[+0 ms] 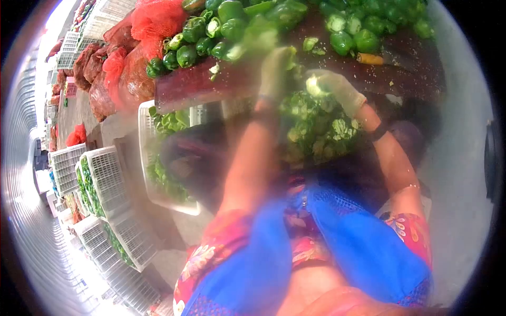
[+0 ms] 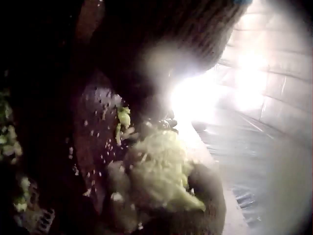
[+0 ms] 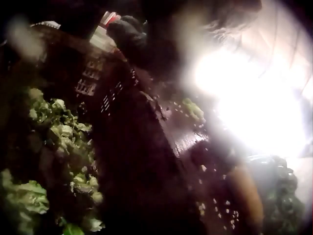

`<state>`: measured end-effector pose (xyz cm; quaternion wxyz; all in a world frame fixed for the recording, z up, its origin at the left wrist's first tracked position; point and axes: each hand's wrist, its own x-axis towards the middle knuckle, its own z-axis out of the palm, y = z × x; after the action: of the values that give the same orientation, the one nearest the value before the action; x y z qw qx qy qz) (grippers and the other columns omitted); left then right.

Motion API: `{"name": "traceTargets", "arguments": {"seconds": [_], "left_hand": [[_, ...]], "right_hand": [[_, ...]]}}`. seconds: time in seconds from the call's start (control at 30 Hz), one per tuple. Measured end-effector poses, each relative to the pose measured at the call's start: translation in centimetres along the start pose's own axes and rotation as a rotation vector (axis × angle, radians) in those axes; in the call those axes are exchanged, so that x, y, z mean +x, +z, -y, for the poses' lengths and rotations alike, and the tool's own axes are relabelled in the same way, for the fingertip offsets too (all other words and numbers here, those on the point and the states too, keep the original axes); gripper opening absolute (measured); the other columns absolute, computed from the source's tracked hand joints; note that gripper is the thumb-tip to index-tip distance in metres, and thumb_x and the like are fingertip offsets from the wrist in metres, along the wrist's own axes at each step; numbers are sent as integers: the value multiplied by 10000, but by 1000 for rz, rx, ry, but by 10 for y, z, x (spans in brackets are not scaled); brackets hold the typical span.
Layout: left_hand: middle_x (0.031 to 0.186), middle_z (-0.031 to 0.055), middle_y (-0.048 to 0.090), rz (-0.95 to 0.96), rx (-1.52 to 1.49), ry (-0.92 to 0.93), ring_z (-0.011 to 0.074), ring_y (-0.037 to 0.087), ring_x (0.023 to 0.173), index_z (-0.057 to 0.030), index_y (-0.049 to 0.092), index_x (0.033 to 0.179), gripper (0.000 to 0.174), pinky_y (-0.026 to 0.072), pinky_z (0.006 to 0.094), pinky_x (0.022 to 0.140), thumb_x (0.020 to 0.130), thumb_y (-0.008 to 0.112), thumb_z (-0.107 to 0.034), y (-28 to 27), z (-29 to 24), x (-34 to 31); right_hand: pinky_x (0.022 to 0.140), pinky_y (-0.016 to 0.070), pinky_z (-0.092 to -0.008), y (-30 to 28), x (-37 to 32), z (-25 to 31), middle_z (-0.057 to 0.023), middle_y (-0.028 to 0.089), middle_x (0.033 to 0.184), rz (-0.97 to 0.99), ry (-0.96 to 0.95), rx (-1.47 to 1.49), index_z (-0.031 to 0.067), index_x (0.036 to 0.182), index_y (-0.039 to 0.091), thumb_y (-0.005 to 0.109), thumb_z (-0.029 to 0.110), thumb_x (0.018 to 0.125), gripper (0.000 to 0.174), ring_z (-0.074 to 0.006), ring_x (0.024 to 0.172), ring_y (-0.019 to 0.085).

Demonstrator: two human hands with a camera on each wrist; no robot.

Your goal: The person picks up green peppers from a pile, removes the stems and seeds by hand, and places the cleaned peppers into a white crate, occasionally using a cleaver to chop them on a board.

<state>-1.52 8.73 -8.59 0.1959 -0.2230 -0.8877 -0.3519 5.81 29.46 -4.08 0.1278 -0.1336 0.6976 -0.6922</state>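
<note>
A pale green pepper piece (image 1: pixel 314 86) is gripped in the curled fingers of the pale-gloved right hand (image 1: pixel 340 92) at the near edge of the dark red tabletop (image 1: pixel 182 87), above a heap of light green pepper scraps (image 1: pixel 319 131). The blurred left hand (image 1: pixel 275 76) is seen over the same edge, grip cannot be told. An orange-yellow cylinder (image 1: pixel 370 59) on the tabletop is shown by head and right wrist views, not left wrist.

Hazy, fisheye-bent head view beside dim wrist views with white glare
</note>
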Motion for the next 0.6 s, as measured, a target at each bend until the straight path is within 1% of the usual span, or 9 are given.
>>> {"name": "traceTargets", "arguments": {"seconds": [0.07,0.1,0.13,0.2,0.23,0.27,0.37,0.5,0.6], "left_hand": [[1000,80,659,166,-1052,-806,207,630,948,-51,634,1115,301,521,347,829,868,661,-221,-32,-40,22],[1075,136,665,164,-1075,-902,288,633,1013,-36,621,1159,377,510,370,875,857,633,-261,-33,-46,33],[1075,136,665,165,-1074,-902,288,633,1013,-36,621,1159,377,510,370,875,857,633,-261,-23,-45,37],[1149,186,645,75,-226,-386,355,624,1048,-34,612,1178,419,501,411,900,878,567,-322,2,-42,53],[1203,205,621,160,-89,-376,370,628,1049,-66,611,1213,473,501,445,904,903,527,-414,8,-42,65],[1203,205,621,162,-93,-380,370,628,1049,-66,611,1213,473,501,445,904,903,527,-414,13,-44,72],[1181,193,634,583,307,-415,367,623,1064,-132,629,1215,457,502,466,900,879,601,-440,26,-58,100],[1101,191,660,577,267,-441,364,635,1039,-120,654,1159,418,513,473,876,876,615,-426,24,-71,105],[1032,182,679,383,290,-290,361,648,1005,-117,666,1132,363,523,461,849,883,612,-376,24,-68,91]], "right_hand": [[697,529,-250,15,-16,25,-39,631,1159,132,244,-269,79,1330,551,531,306,952,441,-88,974,592],[805,515,-290,28,-13,65,-88,649,1166,111,780,-137,95,1292,584,530,366,946,443,-174,1012,615],[805,515,-290,27,-14,59,-88,649,1166,111,781,-136,95,1292,584,530,366,946,443,-174,1012,615],[872,494,-357,24,-15,40,-147,644,1182,479,187,-957,101,1249,609,509,428,943,458,-297,1029,624],[882,488,-403,24,-14,38,-186,622,1200,408,434,-888,119,1241,611,489,447,945,458,-367,1056,604],[882,488,-403,17,-10,31,-186,622,1200,411,440,-887,119,1241,611,489,447,945,458,-367,1056,604],[853,493,-371,4,1,39,-184,660,1107,372,487,-836,47,1180,631,511,396,934,444,-319,1004,629],[829,493,-353,-10,1,48,-171,673,1038,239,389,-728,14,1133,641,509,371,931,430,-279,948,636],[817,491,-349,-9,-1,58,-143,676,1004,172,419,-659,12,1106,646,508,361,930,415,-250,920,631]]}}
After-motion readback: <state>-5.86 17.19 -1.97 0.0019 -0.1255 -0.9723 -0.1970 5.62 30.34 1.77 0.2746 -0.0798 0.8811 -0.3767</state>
